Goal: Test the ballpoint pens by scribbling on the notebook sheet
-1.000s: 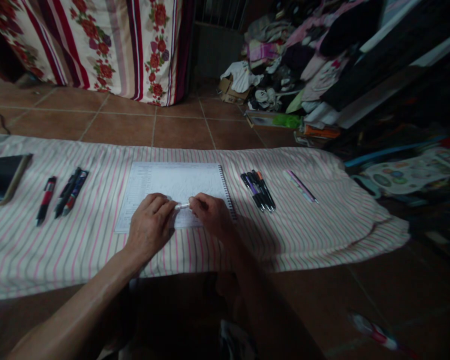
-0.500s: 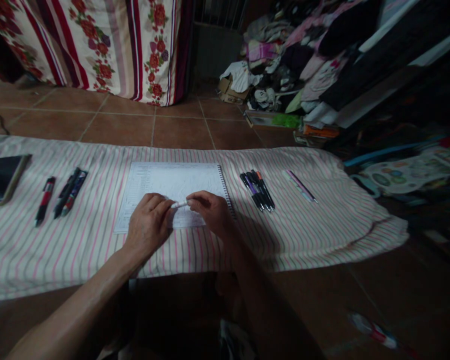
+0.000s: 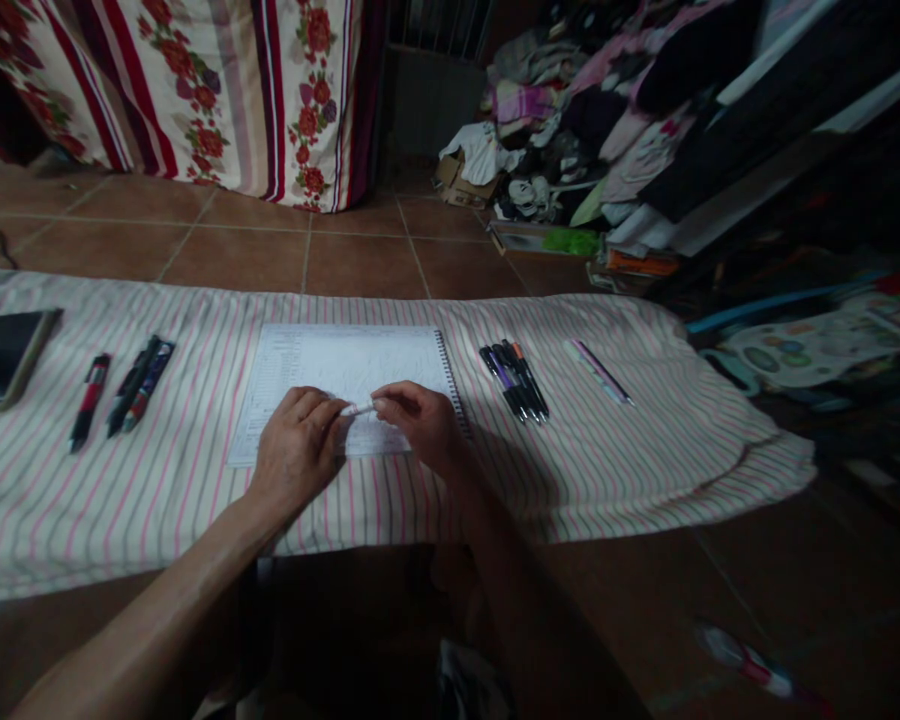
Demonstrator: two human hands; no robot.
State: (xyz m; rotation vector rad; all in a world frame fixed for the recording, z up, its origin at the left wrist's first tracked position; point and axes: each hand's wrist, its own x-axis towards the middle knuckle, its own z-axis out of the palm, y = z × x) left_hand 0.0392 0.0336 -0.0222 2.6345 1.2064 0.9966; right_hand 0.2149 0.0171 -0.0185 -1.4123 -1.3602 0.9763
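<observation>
Both hands meet over the lower middle of a spiral notebook point(image 3: 349, 372) that lies open flat on a striped cloth point(image 3: 615, 450). Left hand point(image 3: 296, 452), fingers curled closed, pinches one end of a small pale pen point(image 3: 361, 408). Right hand point(image 3: 420, 425), fingers likewise curled, pinches the other end. The pen lies roughly level between the two sets of fingertips, just above the notebook page; only a short middle stretch of it shows, the ends hidden in the grips. Cannot tell whether it touches the paper.

Notebook binding runs down its right edge. Page carries faint print and lines, too dim to read.

Right of the notebook, on the cloth: a tight bunch of dark pens point(image 3: 515, 380), lying side by side, slanted, one with an orange tip, one with purple. Further right, apart from the bunch, a single thin pink pen point(image 3: 600, 371).

Left of the notebook: three pens point(image 3: 120, 389), one red-and-black lying alone, two dark ones touching each other. At the far left edge, a dark case point(image 3: 4, 355), partly cut off by the frame.

Cloth is spread over a brown tile floor point(image 3: 360, 255). Behind it, a floral striped bedsheet point(image 3: 217, 90) hangs down. Upper right, a heap of clothes point(image 3: 570, 130).
</observation>
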